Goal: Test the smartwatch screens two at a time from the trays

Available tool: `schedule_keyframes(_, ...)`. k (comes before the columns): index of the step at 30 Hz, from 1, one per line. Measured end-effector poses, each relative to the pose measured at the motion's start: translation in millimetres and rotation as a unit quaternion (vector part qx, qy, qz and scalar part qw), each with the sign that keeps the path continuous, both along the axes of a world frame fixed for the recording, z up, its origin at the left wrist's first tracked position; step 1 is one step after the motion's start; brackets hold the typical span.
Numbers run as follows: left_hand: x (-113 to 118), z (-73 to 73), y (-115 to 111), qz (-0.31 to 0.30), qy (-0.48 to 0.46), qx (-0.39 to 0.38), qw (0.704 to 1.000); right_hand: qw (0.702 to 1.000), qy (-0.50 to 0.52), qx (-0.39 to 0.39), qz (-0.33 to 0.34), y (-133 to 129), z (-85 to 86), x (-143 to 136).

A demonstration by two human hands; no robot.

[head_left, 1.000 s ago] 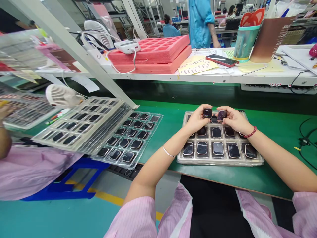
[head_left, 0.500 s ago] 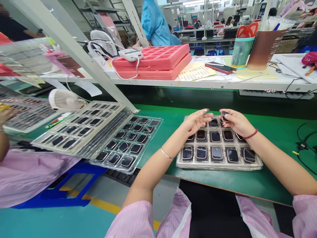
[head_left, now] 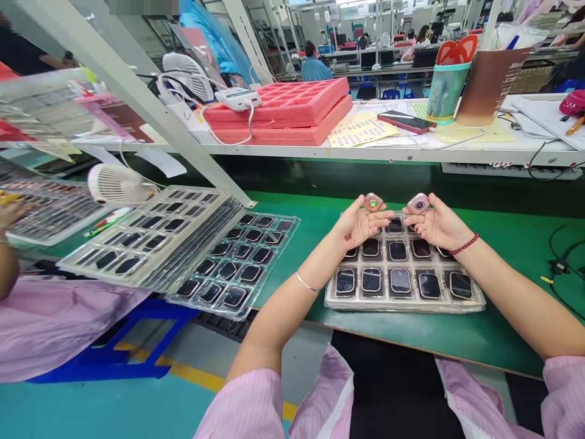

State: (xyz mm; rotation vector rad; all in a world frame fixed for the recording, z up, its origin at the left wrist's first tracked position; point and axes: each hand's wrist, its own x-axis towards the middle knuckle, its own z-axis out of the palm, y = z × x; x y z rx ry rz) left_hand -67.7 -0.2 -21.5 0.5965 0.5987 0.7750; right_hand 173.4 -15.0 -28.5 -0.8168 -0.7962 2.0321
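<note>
Two pink watch bodies are held back-up: one (head_left: 373,203) pinched in the left hand (head_left: 361,224), one (head_left: 418,203) in the right hand (head_left: 436,227), just above the clear tray (head_left: 475,302)'s 12 o'clock edge; five watches fill its near row.

Stack of clear trays (head_left: 183,244) with dark units lay left on green bench (head_left: 315,219). Small white fan (head_left: 116,183) stood behind them. Upper shelf carried pink foam trays (head_left: 292,110), a phone (head_left: 406,121), yellow label sheets (head_left: 359,129), a teal cup (head_left: 444,92). Blue stool (head_left: 119,344) below.
</note>
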Motion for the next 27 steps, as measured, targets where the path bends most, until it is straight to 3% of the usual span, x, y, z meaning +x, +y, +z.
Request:
schedule_keyframes(4,-0.2,1.1,-0.1,-0.01,0.009,0.009,1.0,1.0,-0.008,-0.007,0.016,0.8,-0.4,1.0)
schedule_keyframes(7,0.9,-1.2,-0.5,-0.007,0.027,0.031,0.999,0.999,-0.036,0.03,0.008,0.0,-3.6,1.0)
schedule_keyframes(11,4.7,-11.0,-3.8,0.022,0.085,0.133,0.987,0.989,-0.093,0.117,-0.021,-4.3,-7.8,-2.5)
schedule_keyframes(18,11.0,-22.6,-9.9,0.021,0.191,0.279,0.941,0.937,-0.216,0.256,-0.101,-12.1,-12.3,-17.2)
schedule_keyframes(27,12.3,-17.1,-13.6,0.019,0.226,0.319,0.92,0.889,-0.294,0.334,-0.11,-15.5,-11.7,-20.8)
